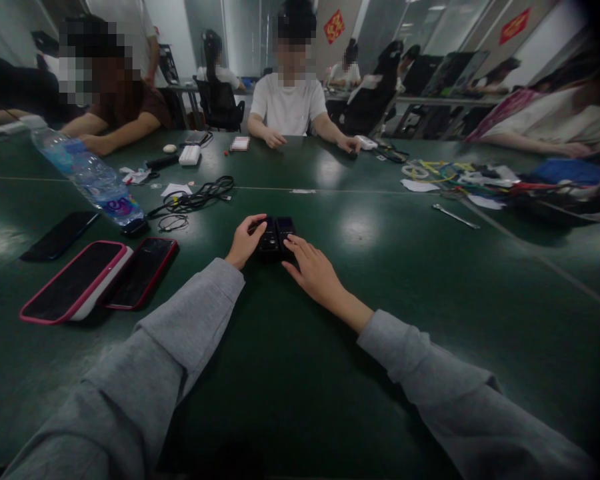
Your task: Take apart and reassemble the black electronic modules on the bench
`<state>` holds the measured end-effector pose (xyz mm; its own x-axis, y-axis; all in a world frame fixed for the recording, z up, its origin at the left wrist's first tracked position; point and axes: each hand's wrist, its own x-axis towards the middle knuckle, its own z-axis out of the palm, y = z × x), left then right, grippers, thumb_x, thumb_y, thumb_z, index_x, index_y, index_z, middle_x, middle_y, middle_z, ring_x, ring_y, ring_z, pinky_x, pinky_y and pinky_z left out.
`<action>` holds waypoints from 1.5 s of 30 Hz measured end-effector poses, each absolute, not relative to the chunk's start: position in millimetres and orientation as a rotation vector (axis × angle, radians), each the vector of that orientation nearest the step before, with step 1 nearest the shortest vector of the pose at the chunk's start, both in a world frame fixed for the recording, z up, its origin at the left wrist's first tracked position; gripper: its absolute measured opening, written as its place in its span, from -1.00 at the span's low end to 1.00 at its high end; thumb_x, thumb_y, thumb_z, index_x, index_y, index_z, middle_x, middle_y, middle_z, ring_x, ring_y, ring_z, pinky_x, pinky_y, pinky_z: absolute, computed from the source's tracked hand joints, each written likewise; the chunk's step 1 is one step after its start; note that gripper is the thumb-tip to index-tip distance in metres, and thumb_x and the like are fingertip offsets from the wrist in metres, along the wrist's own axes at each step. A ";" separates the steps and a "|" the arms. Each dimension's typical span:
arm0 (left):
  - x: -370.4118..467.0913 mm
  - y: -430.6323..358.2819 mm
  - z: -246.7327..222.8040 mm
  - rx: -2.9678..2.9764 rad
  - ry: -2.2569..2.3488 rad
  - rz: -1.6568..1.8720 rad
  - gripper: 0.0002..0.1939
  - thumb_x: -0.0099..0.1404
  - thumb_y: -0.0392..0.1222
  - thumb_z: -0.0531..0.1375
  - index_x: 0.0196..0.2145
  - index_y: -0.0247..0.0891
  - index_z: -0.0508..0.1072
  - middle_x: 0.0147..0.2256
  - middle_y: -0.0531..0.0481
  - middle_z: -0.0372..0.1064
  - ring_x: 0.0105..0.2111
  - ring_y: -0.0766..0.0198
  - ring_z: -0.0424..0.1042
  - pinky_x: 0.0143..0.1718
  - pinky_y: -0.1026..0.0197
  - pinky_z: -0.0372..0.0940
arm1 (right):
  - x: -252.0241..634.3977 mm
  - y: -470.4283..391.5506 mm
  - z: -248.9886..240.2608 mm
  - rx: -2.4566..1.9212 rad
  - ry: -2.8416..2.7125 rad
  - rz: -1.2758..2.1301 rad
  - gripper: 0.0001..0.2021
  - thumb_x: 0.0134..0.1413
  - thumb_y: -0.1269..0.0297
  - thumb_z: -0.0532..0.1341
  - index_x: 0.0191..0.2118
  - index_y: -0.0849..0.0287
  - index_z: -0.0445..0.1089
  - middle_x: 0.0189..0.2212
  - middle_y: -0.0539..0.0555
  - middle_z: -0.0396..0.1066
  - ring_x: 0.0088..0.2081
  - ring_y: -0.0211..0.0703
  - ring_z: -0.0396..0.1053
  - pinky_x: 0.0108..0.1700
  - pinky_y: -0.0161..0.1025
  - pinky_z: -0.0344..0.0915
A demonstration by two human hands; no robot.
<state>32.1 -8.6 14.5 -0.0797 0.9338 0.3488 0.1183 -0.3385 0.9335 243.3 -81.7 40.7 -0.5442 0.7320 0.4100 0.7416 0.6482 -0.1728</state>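
Two small black box-shaped devices with small dark screens stand side by side on the green table ahead of me. My left hand point(247, 241) is closed round the left black device point(269, 241), thumb on its top and fingers on the far side. On the right black device point(283, 229) rest the fingertips of my right hand point(314, 265). Its fingers are stretched out, and the thumb is apart from them near the device's front corner. The exact kind of the devices is too dark to make out.
Left of my arm lie a pink-rimmed phone point(75, 281), a red-rimmed phone point(144, 272), a black phone point(60, 235) and a water bottle point(87, 175). Black cables point(200, 199) lie beyond. Rightward are a wrench point(455, 216) and tangled wires point(460, 175). Several people sit around.
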 end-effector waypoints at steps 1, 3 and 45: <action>32.3 -9.1 15.1 1.492 1.176 1.493 -0.73 0.36 -0.17 0.22 0.00 -0.25 0.49 0.07 -0.16 0.46 0.09 0.11 0.44 0.21 -0.04 0.28 | 243.6 -80.9 40.0 -1.152 -2.421 -0.040 -0.55 0.42 0.19 0.06 0.31 0.23 0.17 0.31 0.24 0.18 0.20 0.17 0.30 0.15 0.15 0.39; 32.9 -10.1 16.5 1.485 1.177 1.490 -0.73 0.36 -0.17 0.23 -0.01 -0.25 0.49 0.07 -0.17 0.46 0.10 0.11 0.43 0.21 -0.04 0.28 | 244.2 -79.8 38.8 -1.147 -2.424 -0.054 -0.56 0.42 0.21 0.06 0.31 0.25 0.18 0.32 0.24 0.18 0.21 0.17 0.29 0.17 0.15 0.38; 32.9 -11.7 17.9 1.525 1.159 1.462 -0.69 0.31 -0.09 0.27 -0.02 -0.23 0.50 0.10 -0.18 0.44 0.18 0.02 0.37 0.22 -0.11 0.25 | 243.5 -70.9 37.7 -1.003 -2.425 0.019 -0.47 0.38 0.23 0.11 0.39 0.12 0.05 0.42 0.15 -0.01 0.44 0.07 -0.12 0.38 0.21 0.07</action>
